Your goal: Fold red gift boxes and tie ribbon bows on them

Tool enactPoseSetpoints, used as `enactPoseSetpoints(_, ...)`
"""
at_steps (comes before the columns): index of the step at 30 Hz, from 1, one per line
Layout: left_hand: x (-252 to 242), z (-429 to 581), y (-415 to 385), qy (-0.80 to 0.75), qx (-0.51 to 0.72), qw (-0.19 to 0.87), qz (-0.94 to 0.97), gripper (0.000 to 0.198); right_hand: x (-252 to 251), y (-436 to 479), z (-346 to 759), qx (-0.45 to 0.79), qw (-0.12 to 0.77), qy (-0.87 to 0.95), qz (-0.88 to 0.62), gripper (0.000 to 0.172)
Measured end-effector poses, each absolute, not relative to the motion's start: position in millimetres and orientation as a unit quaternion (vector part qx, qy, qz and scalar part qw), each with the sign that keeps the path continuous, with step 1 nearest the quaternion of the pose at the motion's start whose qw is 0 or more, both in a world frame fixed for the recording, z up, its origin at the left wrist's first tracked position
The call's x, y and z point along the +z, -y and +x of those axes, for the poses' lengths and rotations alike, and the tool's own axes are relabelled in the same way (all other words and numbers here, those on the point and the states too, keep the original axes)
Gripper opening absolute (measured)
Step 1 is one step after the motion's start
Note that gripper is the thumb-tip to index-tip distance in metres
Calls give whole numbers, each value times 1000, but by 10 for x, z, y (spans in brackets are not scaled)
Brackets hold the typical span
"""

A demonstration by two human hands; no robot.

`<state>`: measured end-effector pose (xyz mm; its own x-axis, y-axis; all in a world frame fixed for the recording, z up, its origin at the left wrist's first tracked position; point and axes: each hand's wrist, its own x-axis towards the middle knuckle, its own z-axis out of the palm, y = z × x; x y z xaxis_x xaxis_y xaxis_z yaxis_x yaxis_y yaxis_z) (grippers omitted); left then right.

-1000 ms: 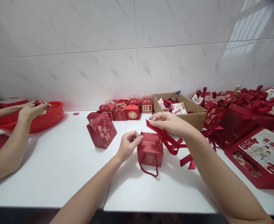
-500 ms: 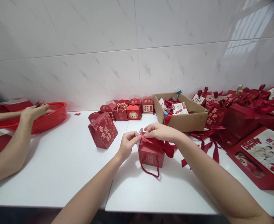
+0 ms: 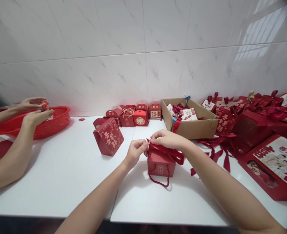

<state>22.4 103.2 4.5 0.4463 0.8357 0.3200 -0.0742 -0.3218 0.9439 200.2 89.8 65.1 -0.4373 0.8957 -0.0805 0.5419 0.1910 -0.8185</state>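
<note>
A small red gift box (image 3: 161, 164) with a twisted red cord handle (image 3: 159, 182) stands on the white table in front of me. Red ribbon (image 3: 166, 150) lies across its top and loops out over the right side. At the box's upper left edge, my left hand (image 3: 135, 152) is closed in a pinch on the ribbon's end, its fingertips partly hidden. My right hand (image 3: 166, 139) reaches over the top from the right, thumb and forefinger pinching the same ribbon close to the left fingertips. Left of them a larger red box (image 3: 109, 138) with gold characters stands tilted-looking.
Several small red boxes (image 3: 140, 117) line the wall beside an open cardboard box (image 3: 194, 128) of ribbons and cards. Finished-looking red bags (image 3: 253, 123) crowd the right, with loose ribbons (image 3: 223, 156). At left, another person's hands (image 3: 34, 117) work over a red basin (image 3: 58, 122).
The small box has shifted slightly right and its tag by my left fingers is now mostly hidden. My left fingers have curled more. The other person's hands have lifted a small red item above the basin.
</note>
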Motion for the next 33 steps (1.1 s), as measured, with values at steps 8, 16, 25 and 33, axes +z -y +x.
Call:
enactPoseSetpoints(8, 175, 249, -1029, -320, 411, 602, 605, 31, 676, -878, 1976, 404, 208, 758, -467, 31)
enactPoseSetpoints(16, 435, 156, -1070, -292, 518, 601, 534, 23, 844, -813, 2256, 314, 225, 762, -519, 41)
enactPoseSetpoints(25, 1604, 52, -921, -259, 617, 459, 584, 14, 886, -871, 2726, 288, -16, 806, -517, 57)
enactPoseSetpoints(33, 1629, -68, -1020, -287, 639, 463, 544, 16, 822, -891, 2644, 277, -23, 800, -532, 20)
